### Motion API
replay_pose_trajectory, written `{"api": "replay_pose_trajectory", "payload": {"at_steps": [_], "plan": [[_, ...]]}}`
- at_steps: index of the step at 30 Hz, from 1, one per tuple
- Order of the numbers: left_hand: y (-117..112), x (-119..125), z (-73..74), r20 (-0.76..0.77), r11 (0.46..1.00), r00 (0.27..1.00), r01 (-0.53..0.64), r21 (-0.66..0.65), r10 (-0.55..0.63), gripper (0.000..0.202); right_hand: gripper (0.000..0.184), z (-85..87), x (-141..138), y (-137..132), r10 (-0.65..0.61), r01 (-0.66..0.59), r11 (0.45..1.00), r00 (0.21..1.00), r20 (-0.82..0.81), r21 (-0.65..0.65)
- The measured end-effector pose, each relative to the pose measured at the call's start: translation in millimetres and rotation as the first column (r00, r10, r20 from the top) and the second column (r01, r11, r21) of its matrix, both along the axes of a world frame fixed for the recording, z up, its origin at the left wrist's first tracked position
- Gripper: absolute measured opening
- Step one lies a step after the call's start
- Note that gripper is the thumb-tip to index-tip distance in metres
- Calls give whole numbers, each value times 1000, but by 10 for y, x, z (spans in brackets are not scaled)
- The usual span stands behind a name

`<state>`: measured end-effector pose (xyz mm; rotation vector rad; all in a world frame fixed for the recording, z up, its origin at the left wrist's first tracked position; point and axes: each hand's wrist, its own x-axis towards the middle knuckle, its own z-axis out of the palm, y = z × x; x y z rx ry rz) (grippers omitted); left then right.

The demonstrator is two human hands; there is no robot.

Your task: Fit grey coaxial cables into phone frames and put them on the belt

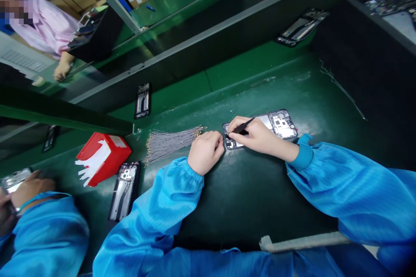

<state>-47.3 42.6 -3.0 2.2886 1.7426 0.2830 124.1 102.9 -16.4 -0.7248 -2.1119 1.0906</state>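
A phone frame (279,124) with exposed circuit boards lies on the green bench in front of me. My right hand (256,135) rests on its left end, fingers closed on a black pair of tweezers (242,127) whose tip points down at the frame. My left hand (205,151) is curled into a loose fist at the frame's left edge, thumb and fingertips pinched against it; what they hold is too small to make out. A bundle of thin grey cables (170,142) lies just left of my left hand.
A red box (103,156) with white strips and another phone frame (124,190) lie at the left. More frames (143,100) (300,28) sit on the dark conveyor behind. A co-worker's blue sleeve (42,229) is at lower left; another person in pink (48,30) is across the line.
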Motion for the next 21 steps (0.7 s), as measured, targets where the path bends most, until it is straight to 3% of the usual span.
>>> {"api": "replay_pose_trajectory", "payload": {"at_steps": [15,21], "plan": [[5,-2,5,-5,1000,1000,23,-8,-24,9,4,-8,-5,0,-10,10,1000,1000,4,4],[5,-9,13,9,999,999,31,-9,-31,8,6,-12,-7,-44,60,-59,991,998,-7,121]]}}
